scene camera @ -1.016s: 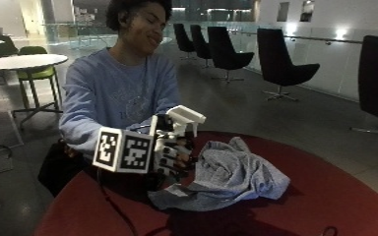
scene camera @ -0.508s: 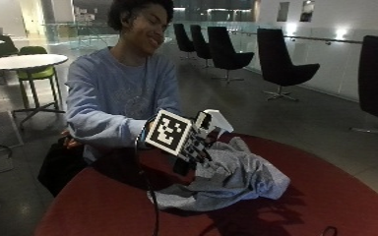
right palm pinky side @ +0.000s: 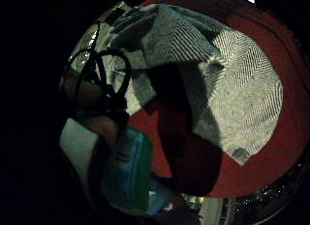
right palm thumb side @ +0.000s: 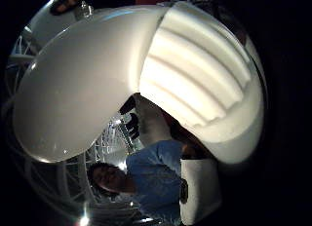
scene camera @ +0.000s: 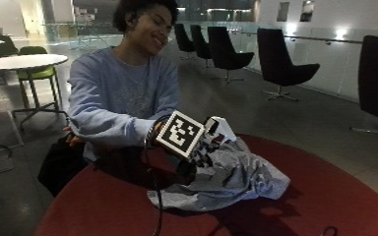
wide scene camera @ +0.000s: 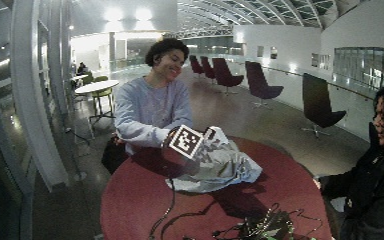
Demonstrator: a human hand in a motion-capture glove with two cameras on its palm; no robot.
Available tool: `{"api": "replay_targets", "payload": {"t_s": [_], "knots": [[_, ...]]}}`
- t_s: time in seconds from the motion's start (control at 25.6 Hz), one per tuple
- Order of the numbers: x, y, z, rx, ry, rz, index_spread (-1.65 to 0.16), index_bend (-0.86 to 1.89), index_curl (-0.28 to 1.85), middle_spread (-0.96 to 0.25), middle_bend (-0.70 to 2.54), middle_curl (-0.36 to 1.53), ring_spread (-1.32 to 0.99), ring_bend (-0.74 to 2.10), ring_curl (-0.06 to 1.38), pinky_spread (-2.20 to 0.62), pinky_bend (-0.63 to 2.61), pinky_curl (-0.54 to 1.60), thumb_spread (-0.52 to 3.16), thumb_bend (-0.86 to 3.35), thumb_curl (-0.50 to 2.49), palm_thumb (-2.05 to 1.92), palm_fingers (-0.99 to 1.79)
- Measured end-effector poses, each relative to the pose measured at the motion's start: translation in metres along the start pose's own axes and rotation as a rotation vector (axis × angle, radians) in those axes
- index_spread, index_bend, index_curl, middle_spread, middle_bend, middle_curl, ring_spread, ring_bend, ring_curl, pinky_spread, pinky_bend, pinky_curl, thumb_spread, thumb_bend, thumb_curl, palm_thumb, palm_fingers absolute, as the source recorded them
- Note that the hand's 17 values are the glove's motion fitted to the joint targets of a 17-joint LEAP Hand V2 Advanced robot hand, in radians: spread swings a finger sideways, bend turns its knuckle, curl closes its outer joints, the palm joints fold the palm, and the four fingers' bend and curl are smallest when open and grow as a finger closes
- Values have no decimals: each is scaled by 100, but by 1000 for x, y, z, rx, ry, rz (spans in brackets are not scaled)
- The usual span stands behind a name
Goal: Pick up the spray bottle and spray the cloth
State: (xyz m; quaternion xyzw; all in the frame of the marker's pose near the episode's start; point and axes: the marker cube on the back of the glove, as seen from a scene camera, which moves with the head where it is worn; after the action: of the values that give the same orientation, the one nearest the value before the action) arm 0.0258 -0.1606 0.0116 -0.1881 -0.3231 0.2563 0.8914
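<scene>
Gloved right hand (scene camera: 199,147) grips the spray bottle (scene camera: 218,130), fingers curled round it, lifted above the cloth (scene camera: 232,179) with the white head (right palm thumb side: 146,75) uppermost. That head is smooth, rounded plastic with a ribbed trigger; the body (right palm pinky side: 123,171) is translucent teal with a printed label. Beneath, at the hand's five o'clock in the outside view, the crumpled grey cloth with its herringbone weave (right palm pinky side: 232,89) lies heaped on the round red bench (scene camera: 346,196).
</scene>
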Motion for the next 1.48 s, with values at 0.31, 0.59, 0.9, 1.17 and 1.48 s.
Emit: {"api": "replay_targets", "payload": {"t_s": [0.31,0.59,0.9,1.17,1.48], "knots": [[3,3,0,-35,53,31,-21,14,40,-5,28,43,0,62,40,12,29,37,61,-3,64,97,115],[-1,9,-8,-27,70,41,-21,14,40,-5,27,44,0,62,40,12,29,37,61,-3,65,97,115],[6,9,-11,-30,100,53,-21,13,40,-5,27,45,0,62,40,12,30,37,61,-3,66,97,115],[-1,11,-10,-29,80,66,-21,13,39,-5,26,46,0,62,40,12,30,37,62,-3,66,96,115],[7,11,-9,-39,115,77,-21,13,39,-4,27,47,0,62,40,11,31,38,63,-3,67,95,115]]}}
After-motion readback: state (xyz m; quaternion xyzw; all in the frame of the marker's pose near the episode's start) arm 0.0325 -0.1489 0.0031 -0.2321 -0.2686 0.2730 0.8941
